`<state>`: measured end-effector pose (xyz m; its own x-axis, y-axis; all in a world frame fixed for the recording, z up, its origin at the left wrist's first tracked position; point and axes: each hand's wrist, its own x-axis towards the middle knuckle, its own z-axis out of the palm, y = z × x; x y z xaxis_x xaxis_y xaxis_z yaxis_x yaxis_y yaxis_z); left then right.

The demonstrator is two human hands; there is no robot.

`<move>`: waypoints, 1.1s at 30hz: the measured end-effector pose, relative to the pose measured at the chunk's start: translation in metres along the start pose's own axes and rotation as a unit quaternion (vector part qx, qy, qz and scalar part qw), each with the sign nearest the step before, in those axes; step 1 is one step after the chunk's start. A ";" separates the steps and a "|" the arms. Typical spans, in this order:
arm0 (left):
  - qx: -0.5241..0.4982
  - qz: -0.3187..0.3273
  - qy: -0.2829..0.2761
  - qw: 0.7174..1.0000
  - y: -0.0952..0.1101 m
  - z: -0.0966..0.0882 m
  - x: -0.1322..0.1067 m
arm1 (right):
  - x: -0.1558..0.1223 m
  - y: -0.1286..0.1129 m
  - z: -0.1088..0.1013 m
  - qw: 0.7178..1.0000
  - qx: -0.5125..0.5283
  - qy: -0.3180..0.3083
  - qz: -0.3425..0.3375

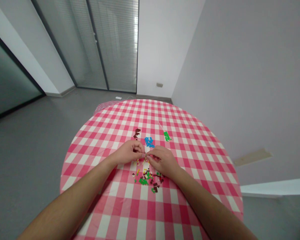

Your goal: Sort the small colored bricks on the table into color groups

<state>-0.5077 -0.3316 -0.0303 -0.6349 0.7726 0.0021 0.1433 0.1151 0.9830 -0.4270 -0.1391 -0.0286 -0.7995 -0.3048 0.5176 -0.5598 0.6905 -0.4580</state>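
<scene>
Over the middle of the table, my left hand and my right hand meet fingertip to fingertip. Both are closed in a pinch; whatever lies between the fingers is too small to make out. Just below them spreads a mixed pile of small building bricks in green, brown, yellow, red and white. A cluster of blue bricks lies right beyond my fingertips. Farther off, dark brown bricks sit to the left and green bricks to the right.
A red and white checked cloth covers the round table. Beyond its far edge stand a glass partition and a white wall. Another wall rises close on the right. Grey floor shows at the left.
</scene>
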 end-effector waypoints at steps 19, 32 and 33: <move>0.039 -0.004 -0.006 0.999 0.000 -0.009 -0.001 | -0.012 0.092 -0.050 0.955 -0.131 -0.055 0.261; 0.120 0.017 -0.056 0.991 0.011 -0.013 -0.009 | -0.018 0.092 -0.052 0.965 -0.096 -0.065 0.234; 0.129 0.029 -0.076 0.988 0.015 -0.011 -0.010 | -0.018 0.093 -0.051 0.966 -0.098 -0.063 0.231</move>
<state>-0.5074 -0.3444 -0.0132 -0.5010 0.8654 0.0095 0.3775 0.2086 0.9022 -0.4537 -0.0360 -0.0432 -0.9813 -0.0032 0.1924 -0.0944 0.8794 -0.4667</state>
